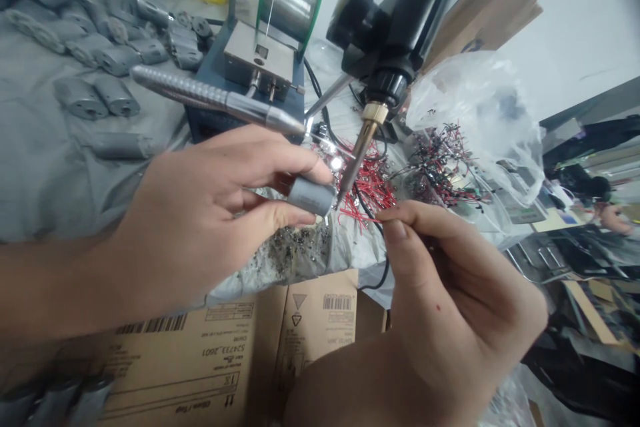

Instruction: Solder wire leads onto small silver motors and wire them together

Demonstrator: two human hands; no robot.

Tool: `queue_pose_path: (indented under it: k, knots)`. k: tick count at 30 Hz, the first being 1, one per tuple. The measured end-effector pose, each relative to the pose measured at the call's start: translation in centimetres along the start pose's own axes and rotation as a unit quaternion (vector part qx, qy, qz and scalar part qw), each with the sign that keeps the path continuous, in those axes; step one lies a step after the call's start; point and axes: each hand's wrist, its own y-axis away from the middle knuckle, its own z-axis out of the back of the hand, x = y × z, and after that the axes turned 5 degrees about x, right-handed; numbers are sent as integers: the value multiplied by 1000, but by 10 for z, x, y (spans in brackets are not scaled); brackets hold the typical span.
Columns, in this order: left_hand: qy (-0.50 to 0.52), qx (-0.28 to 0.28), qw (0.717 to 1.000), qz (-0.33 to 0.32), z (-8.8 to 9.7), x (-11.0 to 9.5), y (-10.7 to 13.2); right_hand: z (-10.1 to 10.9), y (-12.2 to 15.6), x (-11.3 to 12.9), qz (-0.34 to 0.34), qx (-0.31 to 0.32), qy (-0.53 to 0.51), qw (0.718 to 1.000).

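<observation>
A small grey cylindrical motor (312, 196) is gripped between the thumb and fingers of my left hand (220, 193), its end facing right. Close by that end is the tip of a soldering iron (358, 155), which slants down from a black stand holder (387, 47). Thumb and forefinger of my right hand (445, 280) pinch a thin red wire (367, 217) that points left toward the motor's end. I cannot tell whether the wire touches the motor. A flexible metal solder tube (220, 101) reaches in from the left above my left hand.
Several grey motors (115, 57) lie on the cloth at left. A solder spool (290, 3) sits on a feeder box (260, 57). Red wires (375, 183) and dark wires (440, 163) are heaped behind my hands, beside a plastic bag (490, 100). Cardboard boxes (270, 347) stand below the table edge.
</observation>
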Motion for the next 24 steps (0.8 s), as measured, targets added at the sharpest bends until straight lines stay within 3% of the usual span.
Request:
queue_pose_path:
  k: [11,17,24]
  knots:
    - [1,4,1000,4,-2,3,2,-2,0,0,-9,-13,-23,1000]
    - [-13,6,1000,-10,0,3,0,10,-4,-1,-10,46,-15,999]
    - [-21,23,999,19,2,-1,1,-2,1,2,-10,-26,-32,999]
